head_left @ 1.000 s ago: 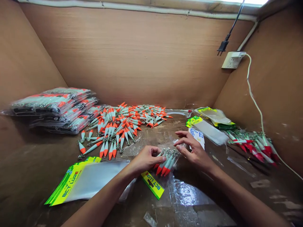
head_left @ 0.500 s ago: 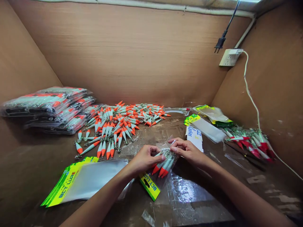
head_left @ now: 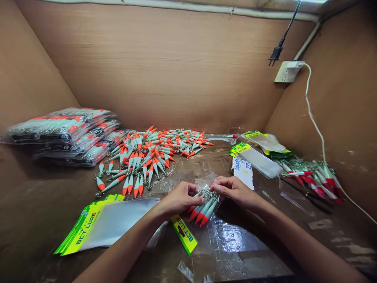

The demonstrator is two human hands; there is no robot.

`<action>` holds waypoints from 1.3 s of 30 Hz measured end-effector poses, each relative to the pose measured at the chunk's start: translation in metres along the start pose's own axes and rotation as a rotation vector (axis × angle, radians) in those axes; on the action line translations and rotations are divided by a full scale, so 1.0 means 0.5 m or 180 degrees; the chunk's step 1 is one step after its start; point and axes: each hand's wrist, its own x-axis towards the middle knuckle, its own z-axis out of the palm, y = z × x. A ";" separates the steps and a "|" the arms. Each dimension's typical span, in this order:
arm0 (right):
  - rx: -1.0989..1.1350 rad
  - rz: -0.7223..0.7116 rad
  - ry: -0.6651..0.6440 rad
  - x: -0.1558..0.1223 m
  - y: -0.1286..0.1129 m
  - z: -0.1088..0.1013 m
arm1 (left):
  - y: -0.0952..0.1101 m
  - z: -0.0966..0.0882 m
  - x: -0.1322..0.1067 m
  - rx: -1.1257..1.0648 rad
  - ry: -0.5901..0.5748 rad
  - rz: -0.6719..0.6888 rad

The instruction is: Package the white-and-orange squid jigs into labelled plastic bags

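Observation:
Both hands meet at a clear plastic bag (head_left: 184, 234) with a yellow and green "BCT LURE" header, which points toward me. Several white fishing lures (head_left: 206, 211) with orange-red tips lie in or on it, hooks away from me; the film's layers are hard to tell apart. My left hand (head_left: 186, 199) is closed on the bag's left side, thumb across the lures. My right hand (head_left: 232, 190) pinches the bag's far right edge by the hooks, fingertips together. Left of the bag lies a fanned stack of flat bags (head_left: 114, 224) with the same header.
A heap of loose orange-tipped lures (head_left: 150, 153) covers the table's back middle. Packed lure bundles (head_left: 64, 133) are piled at left. At right are more header bags (head_left: 260, 160), a marked white card (head_left: 243, 172), red-tipped lures (head_left: 318, 177) and a white cord (head_left: 313, 114). A black plug (head_left: 276, 53) hangs above.
The lures at the bag have spread slightly and their tips sit a little lower. The header has tilted slightly. Both hands keep nearly the same place and hold.

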 end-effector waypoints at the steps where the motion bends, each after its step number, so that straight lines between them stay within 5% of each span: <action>1: 0.0052 0.0026 -0.0025 0.000 0.000 0.003 | -0.002 0.002 0.001 0.0031 0.0059 0.0011; 20: -0.0253 -0.0160 0.0070 -0.007 -0.013 0.001 | -0.008 -0.013 0.005 -0.0389 0.0134 -0.0063; 28: -0.0199 -0.0501 0.0146 -0.014 -0.021 0.001 | 0.012 -0.012 -0.015 -0.0173 -0.0581 -0.0187; 39: -0.0296 -0.0577 0.0253 -0.013 -0.027 -0.008 | 0.003 0.008 -0.006 -0.0445 0.0060 -0.0030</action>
